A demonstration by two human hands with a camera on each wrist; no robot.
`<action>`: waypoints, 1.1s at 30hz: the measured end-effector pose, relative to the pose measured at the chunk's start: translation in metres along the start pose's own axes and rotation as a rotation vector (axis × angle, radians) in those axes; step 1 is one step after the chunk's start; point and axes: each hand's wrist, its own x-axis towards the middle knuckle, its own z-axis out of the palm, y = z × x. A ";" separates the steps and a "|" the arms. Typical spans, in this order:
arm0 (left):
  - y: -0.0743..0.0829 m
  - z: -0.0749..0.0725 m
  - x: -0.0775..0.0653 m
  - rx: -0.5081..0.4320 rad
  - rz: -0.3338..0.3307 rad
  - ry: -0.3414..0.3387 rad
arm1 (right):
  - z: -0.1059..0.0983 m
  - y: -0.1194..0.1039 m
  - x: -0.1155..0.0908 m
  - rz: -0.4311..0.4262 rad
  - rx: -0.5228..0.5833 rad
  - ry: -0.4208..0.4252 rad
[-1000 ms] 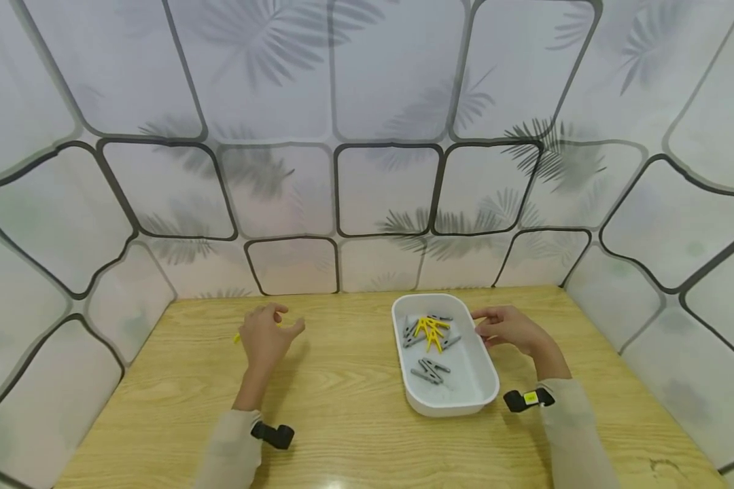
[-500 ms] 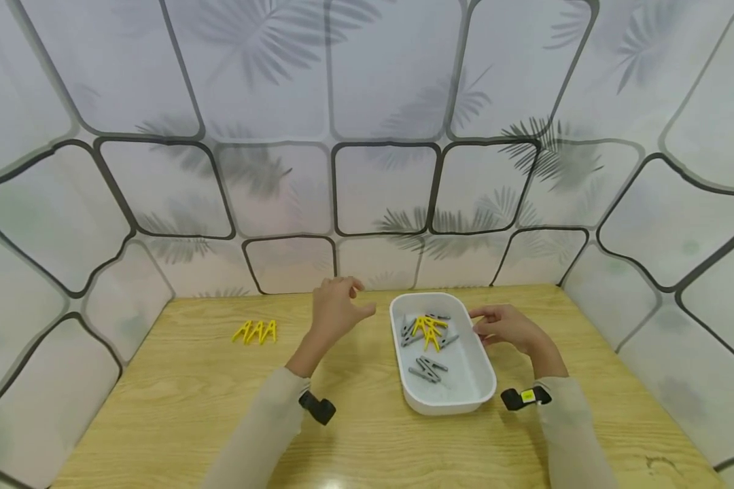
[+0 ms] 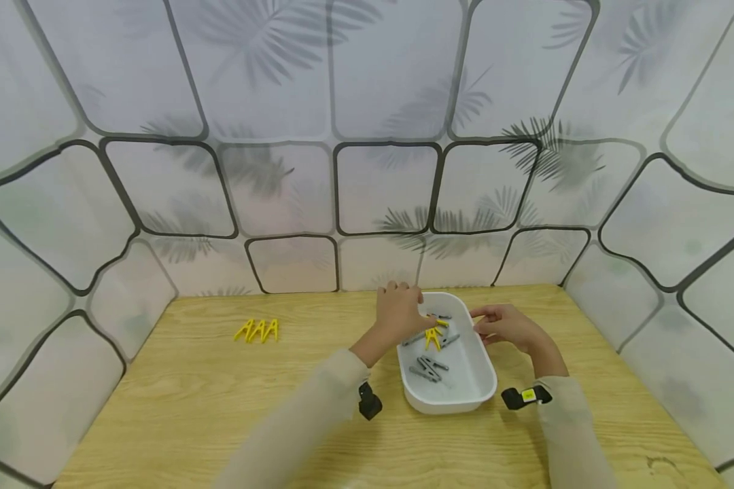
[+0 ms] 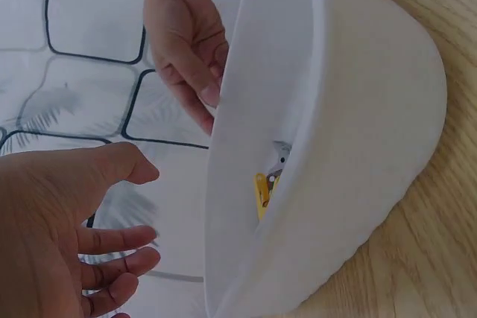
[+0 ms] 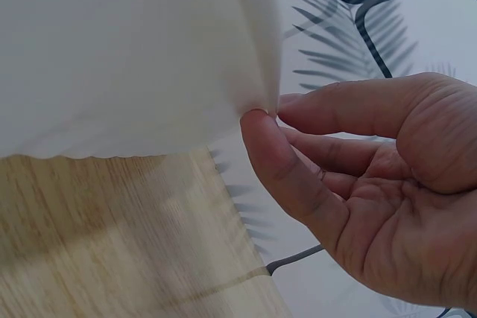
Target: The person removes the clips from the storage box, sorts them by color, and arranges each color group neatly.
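A white plastic tray (image 3: 486,394) stands on the table, with several grey clothespins (image 3: 428,369) and some yellow clothespins (image 3: 433,337) lying inside. Over the tray's left rim is my left hand (image 3: 397,314), its thumb and fingers apart with nothing between them. In the left wrist view that hand (image 4: 67,221) hangs beside the rim, and a yellow clothespin shows within the tray. My right hand (image 3: 506,327) rests its fingertips against the outside of the tray's right wall. The right wrist view shows the thumb and forefinger of this hand (image 5: 358,176) touching the wall's edge.
Three yellow clothespins (image 3: 257,330) lie in a row at the back left of the wooden table (image 3: 159,407). A patterned curtain (image 3: 379,190) encloses the back and both sides. Each wrist carries a small black camera (image 3: 369,402).
My left hand has moved right, from the yellow row at the table's left to above the tray, uncovering three yellow clothespins. The right hand has stayed at the tray's right wall.
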 end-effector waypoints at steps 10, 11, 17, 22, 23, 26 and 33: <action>0.032 0.022 0.019 -0.002 -0.112 -0.009 | -0.002 0.000 0.000 -0.012 0.021 -0.026; 0.033 0.025 0.018 -0.021 -0.119 0.009 | -0.002 0.000 0.000 -0.012 0.023 -0.028; 0.036 0.044 0.010 -0.104 -0.141 0.104 | 0.000 0.000 0.002 -0.004 0.015 -0.028; 0.035 0.055 0.005 -0.106 -0.165 0.101 | -0.001 -0.002 0.002 -0.009 0.012 -0.026; 0.034 0.056 0.004 -0.094 -0.171 0.091 | -0.001 -0.001 0.001 -0.011 0.009 -0.027; 0.033 0.060 0.002 -0.054 -0.182 0.048 | -0.001 -0.001 0.001 -0.011 0.008 -0.025; 0.027 0.072 0.001 -0.001 -0.181 0.001 | 0.000 0.001 0.003 -0.013 0.015 -0.023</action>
